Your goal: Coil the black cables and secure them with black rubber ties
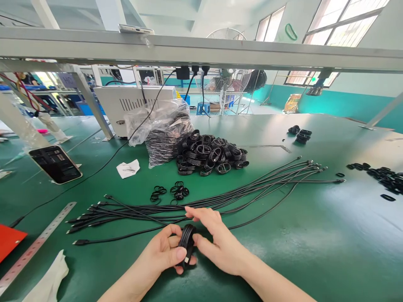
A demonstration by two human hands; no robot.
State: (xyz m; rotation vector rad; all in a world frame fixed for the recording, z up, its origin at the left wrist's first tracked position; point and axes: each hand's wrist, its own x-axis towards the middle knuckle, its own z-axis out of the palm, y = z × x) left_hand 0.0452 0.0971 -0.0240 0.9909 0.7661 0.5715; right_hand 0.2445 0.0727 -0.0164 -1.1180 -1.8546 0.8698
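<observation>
A coiled black cable point(187, 238) with a pale metal plug end is pinched between the thumb and fingers of my left hand point(168, 251), low in front of me. Close on its right, my right hand point(217, 241) has its fingers stretched out and apart; the thumb tip is by the coil, and I cannot tell whether it touches. Just beyond both hands lies a bundle of straight black cables point(239, 195) with plugs at both ends. Small black rings point(179, 191) sit in two little clusters behind that bundle.
A heap of coiled cables point(214, 153) stands by a clear plastic bag point(170, 134) of more dark items. Black oval bands point(387, 178) lie at right. At left are a phone point(55, 163), a steel ruler point(37, 243) and a red object point(11, 241). A metal beam point(201, 52) crosses above.
</observation>
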